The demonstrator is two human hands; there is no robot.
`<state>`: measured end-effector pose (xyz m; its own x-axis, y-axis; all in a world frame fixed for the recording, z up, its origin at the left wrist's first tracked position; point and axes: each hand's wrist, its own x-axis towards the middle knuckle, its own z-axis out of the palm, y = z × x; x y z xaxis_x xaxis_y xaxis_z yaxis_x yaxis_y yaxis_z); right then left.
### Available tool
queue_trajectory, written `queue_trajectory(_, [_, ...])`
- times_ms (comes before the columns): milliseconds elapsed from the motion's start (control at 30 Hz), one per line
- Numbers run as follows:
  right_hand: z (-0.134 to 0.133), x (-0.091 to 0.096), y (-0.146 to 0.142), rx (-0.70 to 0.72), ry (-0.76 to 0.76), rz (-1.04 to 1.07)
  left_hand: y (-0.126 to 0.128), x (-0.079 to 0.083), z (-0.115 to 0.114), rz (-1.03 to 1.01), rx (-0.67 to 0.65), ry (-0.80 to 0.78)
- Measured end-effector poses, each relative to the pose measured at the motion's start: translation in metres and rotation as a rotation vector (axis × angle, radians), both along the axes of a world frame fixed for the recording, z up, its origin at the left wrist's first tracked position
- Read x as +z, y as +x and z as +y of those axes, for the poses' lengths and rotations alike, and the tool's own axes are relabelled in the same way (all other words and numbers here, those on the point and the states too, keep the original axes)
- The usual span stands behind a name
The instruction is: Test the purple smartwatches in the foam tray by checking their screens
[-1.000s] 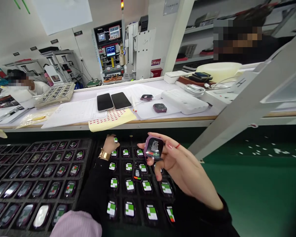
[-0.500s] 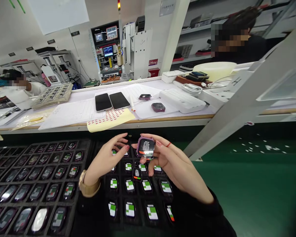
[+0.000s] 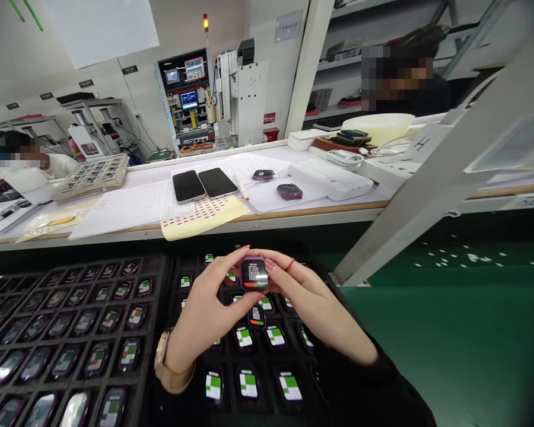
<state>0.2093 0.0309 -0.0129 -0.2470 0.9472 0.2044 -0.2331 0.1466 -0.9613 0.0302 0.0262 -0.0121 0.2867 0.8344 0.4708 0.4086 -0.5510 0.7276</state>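
Note:
A small purple smartwatch body (image 3: 254,274) with a lit screen is held up between both my hands above a black tray (image 3: 173,279). My left hand (image 3: 209,311), with a gold wristwatch on the wrist, pinches its left edge. My right hand (image 3: 311,302) grips its right side with fingers curled round it. The tray below holds several watch bodies with green and white screens (image 3: 248,384).
A second black tray (image 3: 71,332) of watch bodies lies at the left. Beyond is a white bench with two phones (image 3: 203,184), a yellow sticker sheet (image 3: 202,214), two purple watch bodies (image 3: 289,191) and papers. A slanted white post (image 3: 427,178) stands right; other people sit behind.
My left hand came back from the tray's far row and closed on the watch body. Both hands drew it nearer and lower; the view shifted slightly.

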Motion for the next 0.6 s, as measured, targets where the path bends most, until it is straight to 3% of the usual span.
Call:
queue_trajectory(333, [-0.003,-0.004,-0.009,-0.098,0.062,-0.170,-0.006,0.001,0.002,0.079,-0.008,0.132])
queue_trajectory(600, [-0.010,-0.006,-0.015,-0.068,0.051,-0.217,-0.016,0.005,0.000,0.132,0.053,0.217])
